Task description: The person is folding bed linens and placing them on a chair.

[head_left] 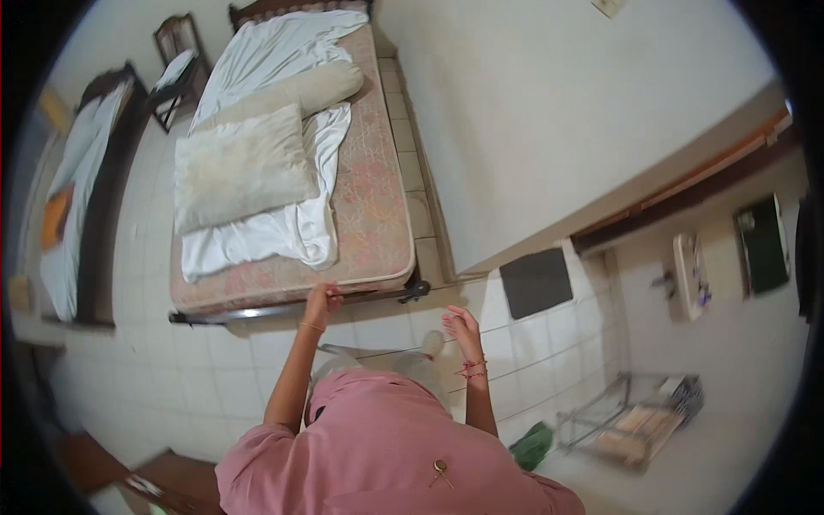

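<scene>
My left hand (321,304) is at the near edge of a pink floral mattress (373,180), its fingers drawn together. Whether they grip the mattress edge or only overlap it in view, I cannot make out. My right hand (463,331) hangs in the air to the right of the bed's near corner, fingers loosely apart, holding nothing. A rumpled white sheet (257,249) lies bunched across the mattress. On top of it rest a whitish pillow (245,167) and, farther back, a long bolster (318,88).
A dark bed frame (249,316) carries the mattress. Left stand a second bed (96,206) and a chair (178,73). Right are a wall (549,112), a dark mat (536,283), a washbasin (687,275), a metal rack (631,421) and a green bag (532,446). Brown furniture (176,476) stands lower left.
</scene>
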Available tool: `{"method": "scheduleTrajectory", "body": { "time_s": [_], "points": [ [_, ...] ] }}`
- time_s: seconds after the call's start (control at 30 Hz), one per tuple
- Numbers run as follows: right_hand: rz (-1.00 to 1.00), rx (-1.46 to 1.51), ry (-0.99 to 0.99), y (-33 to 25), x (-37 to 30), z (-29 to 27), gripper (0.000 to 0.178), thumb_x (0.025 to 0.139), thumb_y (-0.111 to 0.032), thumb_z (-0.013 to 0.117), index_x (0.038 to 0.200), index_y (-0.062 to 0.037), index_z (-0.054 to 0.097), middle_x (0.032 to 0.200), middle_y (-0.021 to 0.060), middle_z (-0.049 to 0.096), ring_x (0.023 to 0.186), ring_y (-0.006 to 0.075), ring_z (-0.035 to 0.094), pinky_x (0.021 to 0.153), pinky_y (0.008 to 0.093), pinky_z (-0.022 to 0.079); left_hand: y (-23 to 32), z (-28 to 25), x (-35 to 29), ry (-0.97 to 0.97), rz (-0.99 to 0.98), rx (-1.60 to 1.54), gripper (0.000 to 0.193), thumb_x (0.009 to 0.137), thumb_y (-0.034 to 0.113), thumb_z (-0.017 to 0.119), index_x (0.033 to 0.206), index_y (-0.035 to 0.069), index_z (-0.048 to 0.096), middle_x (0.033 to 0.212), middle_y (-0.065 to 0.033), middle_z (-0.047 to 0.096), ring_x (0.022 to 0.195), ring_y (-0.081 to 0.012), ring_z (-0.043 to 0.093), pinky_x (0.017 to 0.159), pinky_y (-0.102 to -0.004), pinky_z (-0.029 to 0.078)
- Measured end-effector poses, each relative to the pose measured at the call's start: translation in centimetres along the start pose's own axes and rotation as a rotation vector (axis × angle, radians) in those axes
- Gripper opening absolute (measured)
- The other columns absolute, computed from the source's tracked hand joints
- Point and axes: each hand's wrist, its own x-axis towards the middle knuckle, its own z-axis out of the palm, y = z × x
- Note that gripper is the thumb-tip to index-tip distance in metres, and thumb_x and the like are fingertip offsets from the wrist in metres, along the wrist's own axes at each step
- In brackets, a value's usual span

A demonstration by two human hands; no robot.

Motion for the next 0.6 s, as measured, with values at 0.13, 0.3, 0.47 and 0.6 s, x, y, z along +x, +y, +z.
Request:
{"method": "scheduleTrajectory", "body": {
  "time_s": [0.13, 0.3, 0.47, 0.6],
  "points": [
    [0.058, -0.118, -0.170, -3.5, 5.1, -6.6, 0.027, 0.082, -0.018, 0.047, 0.107, -0.0082, 0.050, 0.090, 0.0044, 0.059, 0.080, 0.0110, 0.054, 0.068, 0.0236, 0.042, -3.6, 6.6, -1.9, 0.262, 0.184, -0.096, 0.021, 0.081, 0.024, 0.047, 0.094, 0.009, 0.052, 0.073, -0.0019, 0.054, 0.060, -0.0140, 0.053, 0.058, -0.0247, 0.043],
    [0.015, -0.255, -0.362, -7.4, 11.3, -10.6, 0.026, 0.083, -0.018, 0.047, 0.105, -0.0059, 0.051, 0.087, 0.0024, 0.058, 0.078, 0.0084, 0.053, 0.064, 0.0205, 0.041, -7.0, 12.2, -5.1, 0.315, 0.134, -0.087, 0.023, 0.084, 0.025, 0.044, 0.097, 0.009, 0.053, 0.078, -0.0024, 0.054, 0.066, -0.0136, 0.054, 0.060, -0.0266, 0.045],
    [0.024, -0.306, -0.504, -9.0, 16.6, -9.0, 0.025, 0.082, -0.019, 0.047, 0.104, -0.0071, 0.051, 0.087, 0.0040, 0.059, 0.078, 0.0093, 0.054, 0.068, 0.0220, 0.043, -8.5, 12.9, -4.2, 0.452, 0.188, -0.177, 0.025, 0.082, 0.027, 0.045, 0.100, 0.010, 0.051, 0.084, -0.0034, 0.053, 0.071, -0.0156, 0.053, 0.066, -0.0297, 0.045],
    [-0.050, -0.337, -0.554, -9.8, 19.5, -6.5, 0.038, 0.082, -0.018, 0.050, 0.115, -0.0063, 0.038, 0.086, 0.0056, 0.059, 0.076, 0.0098, 0.055, 0.063, 0.0217, 0.043, -7.0, 13.1, -1.5, 0.548, 0.250, -0.262, 0.022, 0.083, 0.024, 0.045, 0.097, 0.009, 0.051, 0.077, -0.0021, 0.053, 0.063, -0.0118, 0.054, 0.058, -0.0248, 0.044]
  ]
}}
